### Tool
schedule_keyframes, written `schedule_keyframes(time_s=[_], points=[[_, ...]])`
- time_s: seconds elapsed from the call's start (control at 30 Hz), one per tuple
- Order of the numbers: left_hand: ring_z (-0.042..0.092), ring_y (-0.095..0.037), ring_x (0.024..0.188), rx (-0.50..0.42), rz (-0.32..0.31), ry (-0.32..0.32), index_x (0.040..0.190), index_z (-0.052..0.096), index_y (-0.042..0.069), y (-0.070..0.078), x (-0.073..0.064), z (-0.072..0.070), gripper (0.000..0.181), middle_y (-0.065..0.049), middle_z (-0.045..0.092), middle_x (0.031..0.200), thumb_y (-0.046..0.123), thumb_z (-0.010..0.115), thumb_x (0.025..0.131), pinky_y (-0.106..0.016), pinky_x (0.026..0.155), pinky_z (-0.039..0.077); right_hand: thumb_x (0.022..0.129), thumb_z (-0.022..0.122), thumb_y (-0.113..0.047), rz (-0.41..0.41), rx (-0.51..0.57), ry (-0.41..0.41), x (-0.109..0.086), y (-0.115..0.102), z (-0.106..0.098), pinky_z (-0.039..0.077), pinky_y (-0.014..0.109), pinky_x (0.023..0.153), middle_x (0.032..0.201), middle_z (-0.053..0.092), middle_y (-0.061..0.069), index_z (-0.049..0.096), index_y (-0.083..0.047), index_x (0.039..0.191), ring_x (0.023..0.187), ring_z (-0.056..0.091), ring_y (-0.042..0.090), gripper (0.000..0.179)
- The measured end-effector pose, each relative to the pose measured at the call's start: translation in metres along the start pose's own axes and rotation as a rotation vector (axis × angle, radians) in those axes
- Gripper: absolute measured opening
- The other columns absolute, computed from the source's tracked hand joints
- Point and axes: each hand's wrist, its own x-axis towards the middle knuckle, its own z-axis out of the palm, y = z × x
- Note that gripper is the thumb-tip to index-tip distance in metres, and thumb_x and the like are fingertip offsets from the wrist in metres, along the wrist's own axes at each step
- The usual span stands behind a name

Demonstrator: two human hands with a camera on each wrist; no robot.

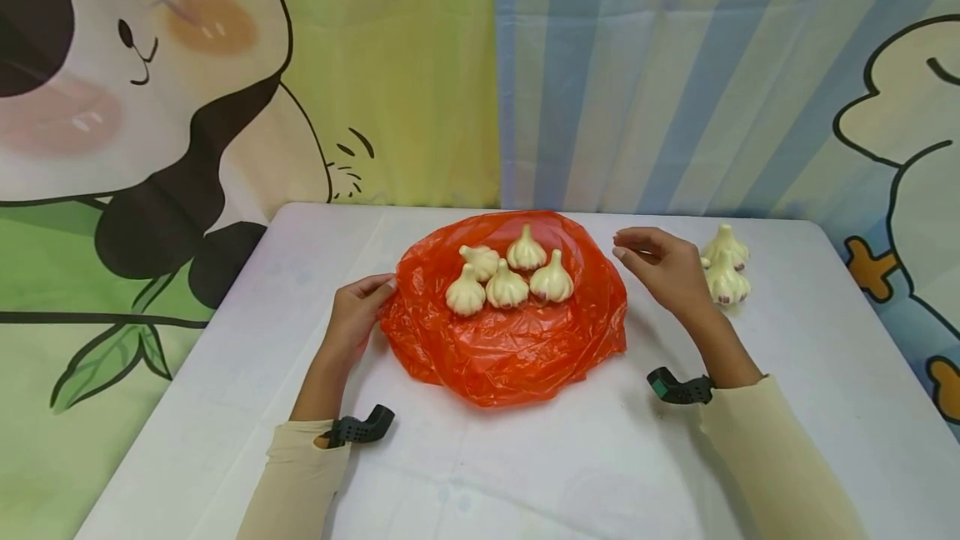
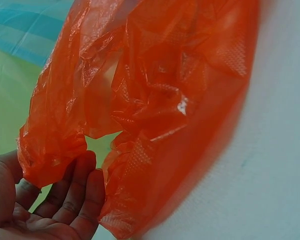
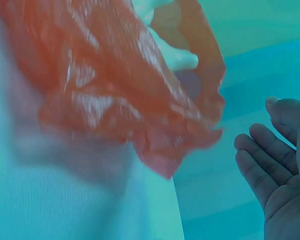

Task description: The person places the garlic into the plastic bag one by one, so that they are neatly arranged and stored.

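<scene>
A red plastic bag [image 1: 517, 357] lies spread wide on the table, its mouth facing up. Several pale garlic bulbs [image 1: 507, 286] sit grouped on it toward the far side. At the bag's left edge, my left hand [image 1: 358, 315] pinches the plastic between thumb and fingers; the left wrist view shows the crumpled edge [image 2: 50, 160] in that grip. My right hand [image 1: 667, 267] hovers just off the bag's right edge with fingers loosely bent and nothing in them. In the right wrist view, a gap separates those fingertips [image 3: 245, 142] from the plastic.
More garlic bulbs [image 1: 726, 277] stand on the table just right of the right hand. The white table [image 1: 465, 473] ends at a printed curtain [image 1: 585, 90] behind. Each wrist wears a dark strapped device [image 1: 678, 388].
</scene>
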Motion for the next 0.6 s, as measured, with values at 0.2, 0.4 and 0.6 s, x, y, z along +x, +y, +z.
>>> schedule_keyframes(time_s=[0.2, 0.4, 0.6], points=[[0.063, -0.011, 0.084, 0.013, -0.010, 0.009, 0.118, 0.065, -0.004, 0.001, 0.000, 0.001, 0.035, 0.000, 0.066, 0.098, 0.022, 0.067, 0.094, -0.022, 0.075, 0.054, 0.092, 0.069, -0.015, 0.025, -0.009, 0.035, -0.009, 0.003, -0.019, 0.046, 0.009, 0.081, 0.108, 0.069, 0.012, 0.068, -0.003, 0.115, 0.093, 0.061, -0.004, 0.026], [0.063, -0.010, 0.083, 0.006, 0.000, -0.004, 0.118, 0.065, -0.005, 0.001, -0.001, 0.000, 0.036, 0.000, 0.066, 0.096, 0.021, 0.067, 0.094, -0.021, 0.074, 0.054, 0.092, 0.068, -0.020, 0.078, -0.048, 0.067, -0.016, 0.011, -0.037, 0.045, 0.008, 0.081, 0.110, 0.068, 0.014, 0.068, -0.002, 0.116, 0.093, 0.058, -0.008, 0.029], [0.063, -0.012, 0.083, 0.000, -0.006, 0.005, 0.115, 0.067, -0.001, 0.000, 0.000, 0.000, 0.030, -0.002, 0.066, 0.098, 0.021, 0.067, 0.094, -0.022, 0.074, 0.054, 0.093, 0.068, -0.022, 0.107, -0.067, 0.105, -0.023, 0.020, -0.054, 0.045, 0.007, 0.081, 0.109, 0.068, 0.012, 0.067, -0.001, 0.116, 0.094, 0.058, -0.007, 0.031]])
